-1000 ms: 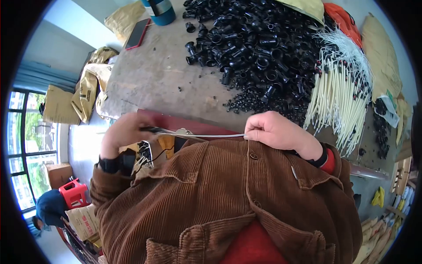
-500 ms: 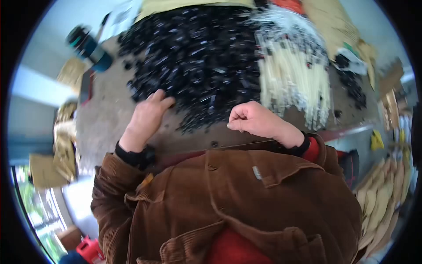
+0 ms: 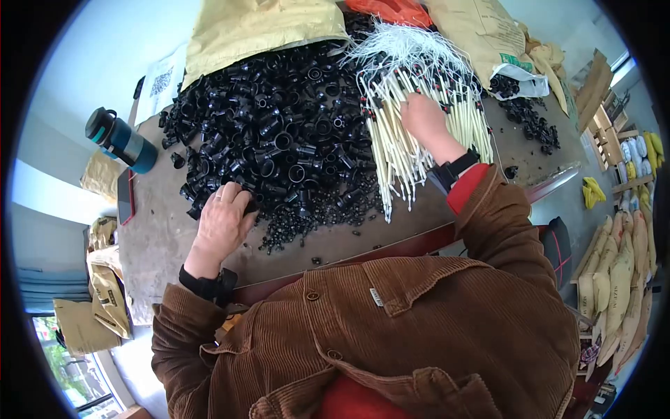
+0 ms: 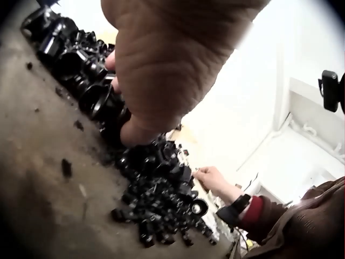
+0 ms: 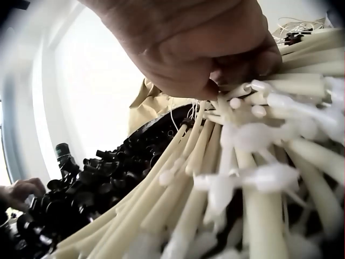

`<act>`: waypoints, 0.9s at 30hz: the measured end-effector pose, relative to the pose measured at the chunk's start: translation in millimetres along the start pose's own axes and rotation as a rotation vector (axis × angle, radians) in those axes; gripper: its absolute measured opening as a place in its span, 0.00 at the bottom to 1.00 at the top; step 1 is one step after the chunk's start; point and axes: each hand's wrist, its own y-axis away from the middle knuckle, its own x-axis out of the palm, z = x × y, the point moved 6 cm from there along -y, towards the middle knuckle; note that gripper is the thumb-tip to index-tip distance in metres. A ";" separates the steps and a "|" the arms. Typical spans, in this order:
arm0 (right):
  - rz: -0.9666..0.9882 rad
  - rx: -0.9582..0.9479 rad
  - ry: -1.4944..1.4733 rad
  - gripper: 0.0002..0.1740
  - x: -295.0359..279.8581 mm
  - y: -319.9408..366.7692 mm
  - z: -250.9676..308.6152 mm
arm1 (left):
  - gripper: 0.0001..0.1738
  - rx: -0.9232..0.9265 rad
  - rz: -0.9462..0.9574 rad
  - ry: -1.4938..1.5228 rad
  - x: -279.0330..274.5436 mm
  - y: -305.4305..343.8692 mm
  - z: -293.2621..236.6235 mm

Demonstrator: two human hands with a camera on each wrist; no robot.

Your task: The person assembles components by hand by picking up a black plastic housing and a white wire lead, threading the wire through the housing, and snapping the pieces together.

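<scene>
In the head view my left hand [image 3: 222,222] is at the near left edge of a pile of black plastic fittings [image 3: 279,140]. Its thumb and fingers grip a black fitting [image 4: 112,129], partly hidden behind the hand in the left wrist view. My right hand [image 3: 424,120] reaches over a bundle of cream tubes [image 3: 464,122] with white strings at their far ends. Bent fingers of that hand [image 5: 215,48] pinch a cream tube [image 5: 222,108] among the others, its upper part hidden under them. White tips [image 5: 264,178] cover the tubes' near ends.
Small black pieces [image 3: 286,234] lie scattered before the pile. A teal bottle [image 3: 124,143] and a red-edged phone [image 3: 125,197] are at the left. A paper sack [image 3: 265,24] lies behind the fittings, an orange bag [image 3: 391,10] behind the strings. More sacks [image 3: 614,279] are stacked at right.
Both hands have left the white strand held at the table's front edge. The left went to the black fittings and took one; the right moved out to the cream tubes. The head view has swung right.
</scene>
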 end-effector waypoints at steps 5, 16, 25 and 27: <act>0.059 0.086 -0.098 0.14 -17.2 -11.7 -4.9 | 0.12 -0.550 0.173 0.474 -1.7 39.3 21.6; 0.900 0.337 -1.719 0.04 -9.3 107.9 170.3 | 0.20 -0.721 0.244 1.409 18.4 34.7 -12.3; 0.591 0.200 -1.725 0.03 -13.0 108.3 172.9 | 0.18 -0.560 0.151 1.311 10.6 33.6 -19.9; 0.566 0.253 -1.712 0.03 -7.7 112.7 171.7 | 0.18 -0.544 0.160 1.280 11.6 30.5 -20.3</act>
